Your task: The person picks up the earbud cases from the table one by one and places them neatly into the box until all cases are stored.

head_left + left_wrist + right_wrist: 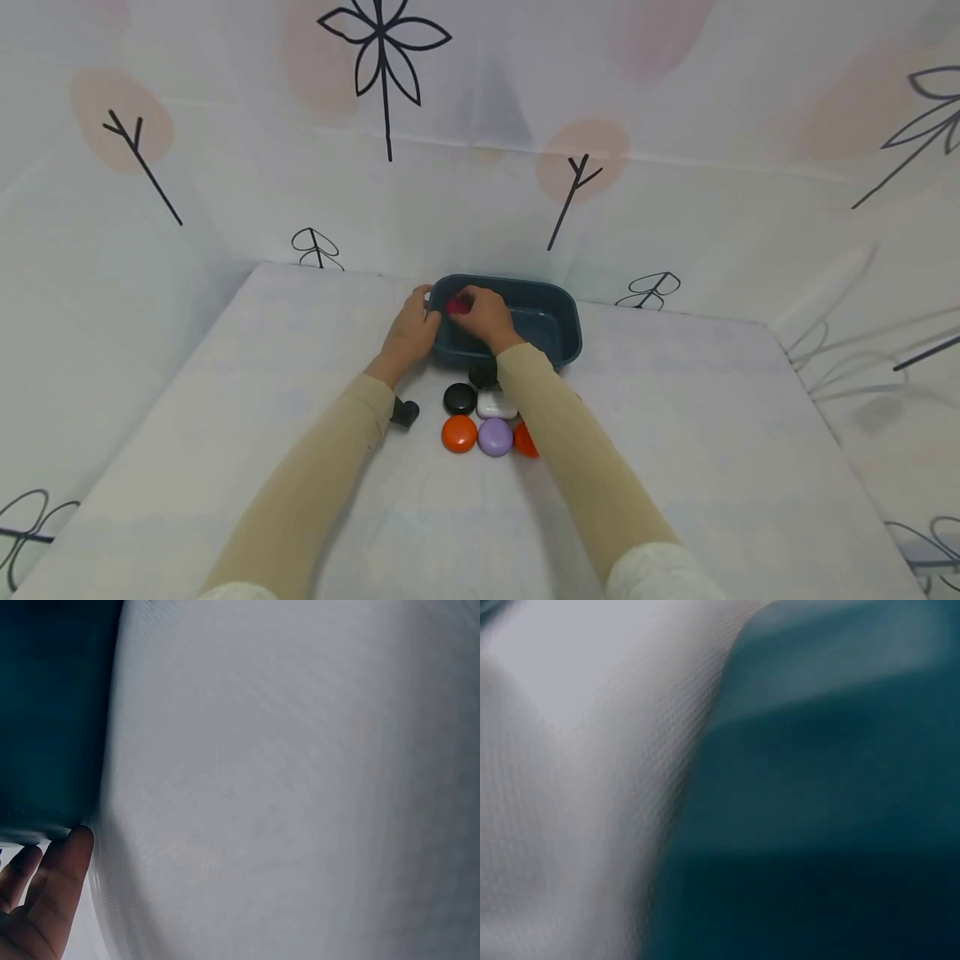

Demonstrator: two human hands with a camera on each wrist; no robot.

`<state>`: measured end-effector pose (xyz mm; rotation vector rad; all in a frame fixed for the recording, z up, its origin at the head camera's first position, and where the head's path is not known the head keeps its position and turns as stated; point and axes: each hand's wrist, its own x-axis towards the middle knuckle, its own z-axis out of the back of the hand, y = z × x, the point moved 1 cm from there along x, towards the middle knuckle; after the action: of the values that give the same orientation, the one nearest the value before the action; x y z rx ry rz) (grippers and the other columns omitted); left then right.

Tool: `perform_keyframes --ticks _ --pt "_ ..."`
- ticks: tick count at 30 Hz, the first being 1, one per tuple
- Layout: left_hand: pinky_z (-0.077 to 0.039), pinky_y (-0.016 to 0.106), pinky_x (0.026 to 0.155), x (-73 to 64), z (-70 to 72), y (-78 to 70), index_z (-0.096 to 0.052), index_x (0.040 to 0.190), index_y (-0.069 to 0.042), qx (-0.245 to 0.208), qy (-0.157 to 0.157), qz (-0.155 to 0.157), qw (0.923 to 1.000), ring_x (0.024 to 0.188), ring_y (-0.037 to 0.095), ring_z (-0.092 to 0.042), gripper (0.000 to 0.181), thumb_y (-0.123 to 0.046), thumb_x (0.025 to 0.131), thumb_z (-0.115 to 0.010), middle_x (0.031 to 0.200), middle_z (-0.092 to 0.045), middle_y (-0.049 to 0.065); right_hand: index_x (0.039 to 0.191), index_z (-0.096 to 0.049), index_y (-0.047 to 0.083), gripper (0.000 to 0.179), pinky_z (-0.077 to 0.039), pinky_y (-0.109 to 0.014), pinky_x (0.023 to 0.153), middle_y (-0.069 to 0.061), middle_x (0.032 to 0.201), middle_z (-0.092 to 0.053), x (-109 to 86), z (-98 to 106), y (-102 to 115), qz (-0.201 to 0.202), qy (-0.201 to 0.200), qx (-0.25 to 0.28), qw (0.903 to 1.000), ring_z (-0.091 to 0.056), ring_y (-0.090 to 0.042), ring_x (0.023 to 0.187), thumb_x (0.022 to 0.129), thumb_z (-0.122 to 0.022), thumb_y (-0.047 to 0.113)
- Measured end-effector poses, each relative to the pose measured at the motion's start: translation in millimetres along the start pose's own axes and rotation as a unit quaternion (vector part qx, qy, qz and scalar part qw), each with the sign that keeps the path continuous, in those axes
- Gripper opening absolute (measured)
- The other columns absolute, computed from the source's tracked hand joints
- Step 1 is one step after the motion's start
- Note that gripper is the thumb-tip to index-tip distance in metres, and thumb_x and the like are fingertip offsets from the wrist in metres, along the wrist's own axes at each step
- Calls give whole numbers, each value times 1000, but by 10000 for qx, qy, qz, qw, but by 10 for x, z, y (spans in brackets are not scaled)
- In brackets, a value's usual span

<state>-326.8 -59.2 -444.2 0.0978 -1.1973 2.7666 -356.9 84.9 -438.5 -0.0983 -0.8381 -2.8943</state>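
A dark teal rectangular container (551, 325) stands near the back edge of the table. My left hand (408, 329) is at its left end, with thumb and fingers touching the outside near the rim. In the left wrist view, fairly straight fingers (64, 885) touch the container's wall (52, 720). My right hand (487, 317) reaches into the container's left half and pinches a small crimson piece (457, 307), partly covered by the fingers. The right wrist view shows blurred teal container wall (817, 772) but no hand.
In front of the container lie glossy rounded pieces: black (460, 399), white (495, 406), orange (459, 434), purple (496, 437) and a second orange one (525, 440) partly behind the right sleeve. A dark faceted piece (483, 374) touches the container's front. Another dark piece (406, 412) lies beside the left sleeve.
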Motion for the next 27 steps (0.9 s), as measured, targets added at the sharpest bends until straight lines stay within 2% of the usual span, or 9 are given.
perform_keyframes --ticks 10,18,27 --pt "-35 40 96 -2 9 -6 -25 135 -16 -20 47 82 10000 114 23 -45 52 -25 85 -35 129 -42 10 108 -57 15 38 -45 -32 82 -3 101 -61 -11 -12 4 171 -29 -240 9996 -55 -16 92 74 -65 29" --pt "-36 40 95 1 -2 -2 -26 134 -16 -8 -47 36 10000 113 23 -45 51 -25 85 -35 127 -42 9 108 -57 13 37 -45 -34 80 -5 101 -60 -12 10 7 164 25 -182 9997 -55 -18 91 74 -65 27" --pt "-36 39 95 2 -4 8 -25 135 -15 5 -47 -23 10000 113 23 -46 52 -24 84 -34 127 -43 10 107 -58 16 41 -45 -32 75 -3 98 -59 -7 9 -19 44 -138 -175 9997 -54 -16 87 71 -64 35"
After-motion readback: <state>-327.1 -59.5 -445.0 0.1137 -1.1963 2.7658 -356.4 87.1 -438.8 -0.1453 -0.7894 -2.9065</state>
